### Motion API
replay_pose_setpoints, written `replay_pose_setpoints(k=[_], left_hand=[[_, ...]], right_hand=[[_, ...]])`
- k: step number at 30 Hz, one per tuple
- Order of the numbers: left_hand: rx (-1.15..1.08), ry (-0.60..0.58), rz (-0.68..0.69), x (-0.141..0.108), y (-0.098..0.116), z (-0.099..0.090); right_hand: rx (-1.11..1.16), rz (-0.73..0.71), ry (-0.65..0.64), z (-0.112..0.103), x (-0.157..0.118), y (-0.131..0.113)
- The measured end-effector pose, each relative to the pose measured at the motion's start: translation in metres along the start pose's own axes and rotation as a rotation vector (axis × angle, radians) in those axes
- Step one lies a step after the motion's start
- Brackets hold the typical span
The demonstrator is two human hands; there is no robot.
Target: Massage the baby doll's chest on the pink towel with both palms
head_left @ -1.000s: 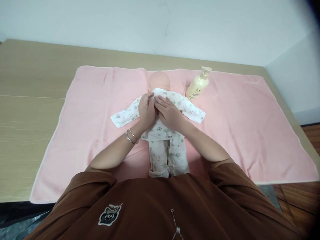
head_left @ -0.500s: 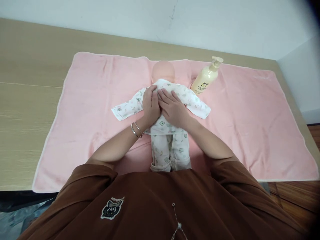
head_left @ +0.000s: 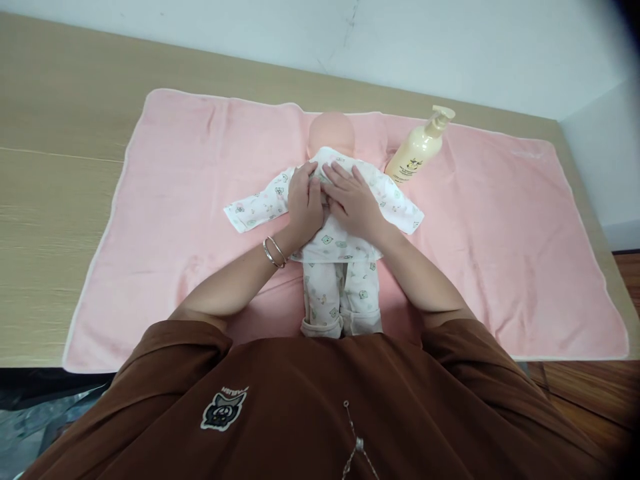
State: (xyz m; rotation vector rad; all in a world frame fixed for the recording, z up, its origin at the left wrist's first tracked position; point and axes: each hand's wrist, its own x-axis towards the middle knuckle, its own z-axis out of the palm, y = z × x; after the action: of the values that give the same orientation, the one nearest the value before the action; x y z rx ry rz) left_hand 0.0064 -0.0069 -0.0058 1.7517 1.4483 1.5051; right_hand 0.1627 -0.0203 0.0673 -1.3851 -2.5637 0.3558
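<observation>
Left hand is curving over the doll's shirt — whether pinching, one cannot tell; right hand is resting spread beside it — a bottle is standing nearby.

the pump bottle carries a cow-head emblem with dark printed lines beneath it; these are too small to read. the brown shirt bears a dark animal-head patch, with a short row of letters along its upper edge in view; the word cannot be read with certainty.
</observation>
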Motion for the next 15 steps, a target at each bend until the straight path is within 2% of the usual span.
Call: replay_pose_setpoints(k=[3,6,9,12,15], left_hand=[[0.060,-0.052,0.015,0.000,-0.004,0.002],[0.142,-0.097,-0.045,0.006,-0.006,0.002],[0.227,-0.205,-0.092,0.022,-0.007,-0.002],[0.274,-0.331,-0.097,0.039,-0.009,-0.010],[0.275,-0.355,-0.084,0.040,-0.008,-0.014]], right_hand=[[0.065,0.213,0.012,-0.004,0.014,0.027],[0.075,0.374,0.027,-0.008,0.018,0.033],[0.015,0.436,0.005,-0.012,0.009,0.010],[-0.050,0.417,-0.021,-0.018,-0.004,-0.019],[-0.040,0.372,-0.031,-0.023,-0.008,-0.026]])
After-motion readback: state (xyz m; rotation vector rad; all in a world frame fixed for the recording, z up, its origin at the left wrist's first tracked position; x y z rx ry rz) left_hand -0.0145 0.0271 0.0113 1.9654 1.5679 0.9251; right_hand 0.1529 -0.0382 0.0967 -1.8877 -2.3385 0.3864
